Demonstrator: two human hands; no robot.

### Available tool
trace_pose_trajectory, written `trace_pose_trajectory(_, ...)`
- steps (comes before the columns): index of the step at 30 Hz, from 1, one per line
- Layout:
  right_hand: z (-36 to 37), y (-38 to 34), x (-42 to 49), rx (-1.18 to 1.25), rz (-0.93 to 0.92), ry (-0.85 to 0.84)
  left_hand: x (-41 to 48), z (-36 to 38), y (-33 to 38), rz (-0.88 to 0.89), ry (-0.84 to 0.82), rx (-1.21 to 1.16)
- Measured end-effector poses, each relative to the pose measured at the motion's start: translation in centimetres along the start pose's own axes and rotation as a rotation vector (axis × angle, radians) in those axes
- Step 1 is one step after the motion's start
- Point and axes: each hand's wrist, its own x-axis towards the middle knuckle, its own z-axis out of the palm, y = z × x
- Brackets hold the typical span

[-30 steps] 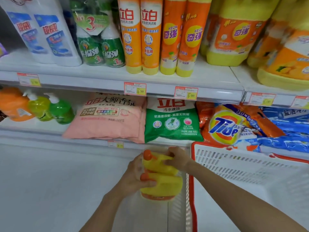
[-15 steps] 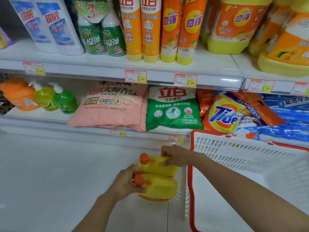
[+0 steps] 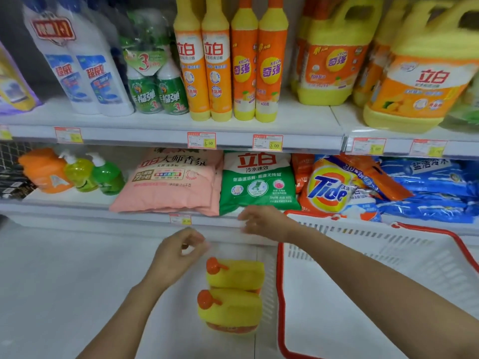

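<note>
Head camera view, looking down at a supermarket aisle of detergents. A pair of squat yellow plastic bottles with round orange caps [image 3: 230, 310] stands upright on the pale floor. It is below and slightly right of the fingers of the left hand [image 3: 181, 251], close against the outer wall of a white slotted plastic basket with a red rim [image 3: 350, 238]. Half a second ago both hands were on the bottles; now neither touches them. The left hand hovers above them, fingers loosely curled and holding nothing. The right hand [image 3: 261, 220] has lifted farther and is blurred, its fingers relaxed and empty, just below a green plastic detergent bag [image 3: 256, 182] on the lower shelf. The bottles appear to be set down and released, so both hands are probably free for the next item.
</note>
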Motion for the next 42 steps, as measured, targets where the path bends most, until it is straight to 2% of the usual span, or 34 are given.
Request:
trace_pose_trajectory(2, -5.1, -1.1, -0.3, 0.145, -0.044, 0.210, 2.8, -0.6, 4.2, 0.184, 0.159, 0.043)
trace_pose_trajectory(5, -12.9, -1.9, -1.6, 0.245, -0.118, 0.546, 7.4, -0.8, 11.4, 0.425, 0.263, 0.145)
trace_pose_trajectory(8, -19.7, -1.9, -1.8, 0.237, -0.164, 0.848, 11.9, -0.2, 17.3, 0.580, 0.251, 0.268)
trace_pose_trajectory(11, -25.0, -0.6, -0.4, 0.123, -0.105, 1.019, 15.8, 1.2, 20.5, 0.643, 0.136, 0.395)
trace_pose_trajectory(13, -27.7, 0.7, 1.1, 0.023, -0.043, 1.045, 17.9, 2.3, 21.0, 0.603, 0.035, 0.501)
trace_pose_trajectory(15, -29.8, 1.8, 2.7, 0.093, 0.036, 1.028, 19.5, 3.3, 20.2, 0.538, -0.031, 0.603)
trace_pose_trajectory(18, -30.9, 3.0, 5.0, 0.264, 0.167, 0.998, 20.5, 4.3, 18.7, 0.555, 0.023, 0.649)
trace_pose_trajectory(22, -29.5, 4.0, 7.1, 0.271, 0.250, 1.079, 20.8, 4.6, 17.8, 0.630, 0.097, 0.613)
trace_pose_trajectory(28, -29.9, 5.3, 7.3, 0.489, 0.186, 1.078, 20.9, 4.5, 17.2, 0.654, 0.114, 0.593)
trace_pose_trajectory(34, -29.4, 5.9, 7.8, 0.394, 0.367, 1.102, 21.0, 4.7, 17.2, 0.654, 0.137, 0.569)
trace_pose_trajectory(39, -29.0, 6.3, 7.8, 0.603, 0.217, 1.070, 20.9, 4.8, 17.2, 0.667, 0.151, 0.575)
trace_pose_trajectory(42, -28.8, 6.2, 7.2, 0.462, 0.232, 1.048, 21.0, 4.8, 17.2, 0.669, 0.153, 0.577)
